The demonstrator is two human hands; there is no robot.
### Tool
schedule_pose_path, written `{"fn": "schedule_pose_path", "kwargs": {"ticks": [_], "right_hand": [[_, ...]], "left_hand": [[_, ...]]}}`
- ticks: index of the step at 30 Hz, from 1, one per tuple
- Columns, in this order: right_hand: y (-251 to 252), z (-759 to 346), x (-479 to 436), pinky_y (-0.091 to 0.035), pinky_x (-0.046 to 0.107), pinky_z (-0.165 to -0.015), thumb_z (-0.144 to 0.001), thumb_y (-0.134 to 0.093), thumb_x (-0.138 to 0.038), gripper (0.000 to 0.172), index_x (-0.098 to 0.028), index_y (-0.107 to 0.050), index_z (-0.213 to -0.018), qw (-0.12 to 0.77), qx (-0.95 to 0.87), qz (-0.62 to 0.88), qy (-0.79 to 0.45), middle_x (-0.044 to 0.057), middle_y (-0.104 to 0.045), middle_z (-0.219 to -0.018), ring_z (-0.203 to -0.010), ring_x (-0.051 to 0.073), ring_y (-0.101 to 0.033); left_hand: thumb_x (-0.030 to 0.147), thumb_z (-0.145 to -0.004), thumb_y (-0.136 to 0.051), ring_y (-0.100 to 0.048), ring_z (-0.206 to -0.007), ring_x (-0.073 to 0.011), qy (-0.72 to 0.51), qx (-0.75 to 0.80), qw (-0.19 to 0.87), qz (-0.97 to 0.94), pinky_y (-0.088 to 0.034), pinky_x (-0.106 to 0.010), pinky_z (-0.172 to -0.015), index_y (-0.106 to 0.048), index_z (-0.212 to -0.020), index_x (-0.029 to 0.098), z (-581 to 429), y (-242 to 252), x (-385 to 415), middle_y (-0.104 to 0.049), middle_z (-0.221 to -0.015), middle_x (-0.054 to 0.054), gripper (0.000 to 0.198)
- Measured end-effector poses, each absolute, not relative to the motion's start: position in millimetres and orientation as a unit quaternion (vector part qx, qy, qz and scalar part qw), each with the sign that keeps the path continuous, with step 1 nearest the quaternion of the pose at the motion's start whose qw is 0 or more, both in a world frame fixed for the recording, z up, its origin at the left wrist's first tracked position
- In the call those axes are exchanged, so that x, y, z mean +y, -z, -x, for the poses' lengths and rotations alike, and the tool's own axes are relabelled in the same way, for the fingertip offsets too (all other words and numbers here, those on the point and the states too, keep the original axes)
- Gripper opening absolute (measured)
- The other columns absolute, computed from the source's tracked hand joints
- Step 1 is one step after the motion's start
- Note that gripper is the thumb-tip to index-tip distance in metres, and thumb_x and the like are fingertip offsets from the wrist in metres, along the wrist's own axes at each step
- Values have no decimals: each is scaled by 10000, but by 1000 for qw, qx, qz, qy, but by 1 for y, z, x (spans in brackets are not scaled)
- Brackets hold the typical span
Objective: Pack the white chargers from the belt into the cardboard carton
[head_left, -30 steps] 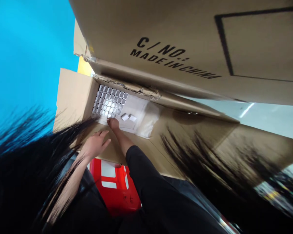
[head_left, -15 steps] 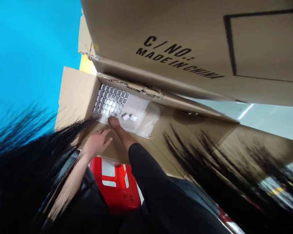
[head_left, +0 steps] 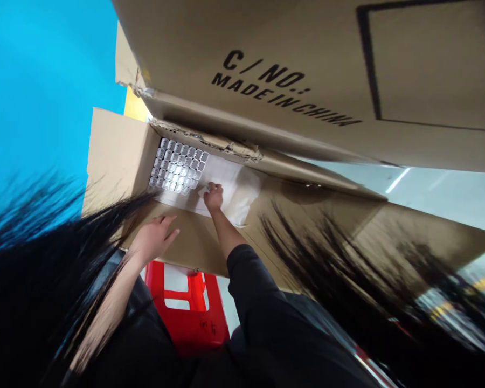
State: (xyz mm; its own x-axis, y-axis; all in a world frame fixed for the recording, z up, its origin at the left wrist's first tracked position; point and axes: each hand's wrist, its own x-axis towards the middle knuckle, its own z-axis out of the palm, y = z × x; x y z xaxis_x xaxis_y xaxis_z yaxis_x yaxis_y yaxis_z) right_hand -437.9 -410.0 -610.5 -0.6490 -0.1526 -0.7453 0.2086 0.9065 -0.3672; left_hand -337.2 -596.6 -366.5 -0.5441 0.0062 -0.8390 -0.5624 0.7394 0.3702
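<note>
I look down into an open cardboard box (head_left: pixel 117 156). On its floor several small clear cases (head_left: pixel 178 164) stand packed in rows on a white sheet (head_left: pixel 230 180). My right hand (head_left: pixel 213 195) reaches deep into the box, its fingers curled over the small white pieces (head_left: pixel 204 189) lying on the sheet just right of the rows. My left hand (head_left: pixel 156 237) rests on the near cardboard wall with the fingers spread and nothing in it.
A big carton flap printed "C/NO.: MADE IN CHINA" (head_left: pixel 283 89) overhangs the box. A red plastic stool (head_left: pixel 186 310) stands below the box by my legs. My dark hair hangs across the lower view. A blue surface (head_left: pixel 44 81) lies to the left.
My right hand has moved right, from the near edge of the rows of cases to the loose white pieces, and now covers them. The left hand has stayed on the box wall.
</note>
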Motion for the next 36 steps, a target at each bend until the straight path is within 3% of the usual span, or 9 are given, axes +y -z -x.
{"fn": "schedule_pose_path", "kwargs": {"ticks": [4,9,17,20,24,27,30,32,36], "right_hand": [[625,445,-378,-351,324,-944,-779,-675,-166,616,-125,-515,-1372,428,886,-45,175,226,-289,-1500,-1262,221,-378],[638,439,-401,-387,369,-896,-739,-735,-409,620,-165,-590,-1291,429,884,-105,154,206,-270,-1514,-1226,279,-428],[623,439,-416,-348,382,-973,-685,-774,-292,569,-100,-629,-1201,453,870,-103,167,250,-407,-1364,-1201,292,-414],[583,425,-408,-349,336,-1014,-715,-768,-307,533,-102,-633,-1188,463,863,-65,193,221,-462,-1299,-1184,269,-453],[497,387,-407,-378,262,-1033,-738,-750,-346,430,-177,-643,-1119,439,862,28,253,139,-466,-1278,-1198,218,-472],[427,354,-412,-371,324,-1083,-780,-686,-359,376,-230,-616,-1127,359,876,126,296,110,-413,-1325,-1261,237,-429],[372,333,-413,-370,410,-1110,-790,-648,-380,426,-275,-576,-1196,300,888,157,311,101,-392,-1352,-1306,269,-392],[346,328,-407,-416,431,-1081,-776,-656,-419,469,-306,-558,-1221,282,878,141,360,92,-375,-1371,-1302,273,-411],[316,332,-383,-543,419,-907,-770,-633,-479,479,-345,-529,-1218,264,823,38,502,72,-344,-1406,-1188,261,-533]], "left_hand": [[377,-962,-455,-579,-1225,-306,-304,808,467,190,-472,-399,-1012,-488,-1415,148,341,368,-593,-588,-1353,-158,509],[338,-946,-471,-592,-1209,-313,-312,800,477,187,-464,-402,-1037,-526,-1383,112,351,364,-591,-623,-1301,-181,495],[364,-956,-450,-556,-1265,-293,-344,806,443,188,-432,-390,-1076,-507,-1390,107,344,369,-596,-574,-1378,-176,508],[373,-950,-455,-544,-1282,-292,-344,810,435,192,-417,-398,-1081,-494,-1394,111,340,375,-601,-580,-1371,-179,517],[502,-952,-429,-644,-1129,-286,-411,761,428,263,-468,-382,-997,-528,-1348,113,332,380,-596,-683,-1197,-177,565],[593,-922,-439,-662,-1070,-259,-533,677,399,314,-520,-330,-884,-522,-1342,134,329,376,-578,-681,-1202,-148,627],[526,-882,-540,-639,-1078,-224,-627,636,349,283,-503,-293,-899,-609,-1228,160,327,363,-561,-681,-1201,-92,508],[470,-866,-571,-638,-1041,-212,-683,610,320,243,-498,-295,-897,-629,-1202,159,326,353,-558,-690,-1160,-84,462],[442,-842,-551,-653,-872,-195,-801,486,268,226,-529,-319,-747,-515,-1348,154,326,341,-572,-656,-1197,-130,584]]}}
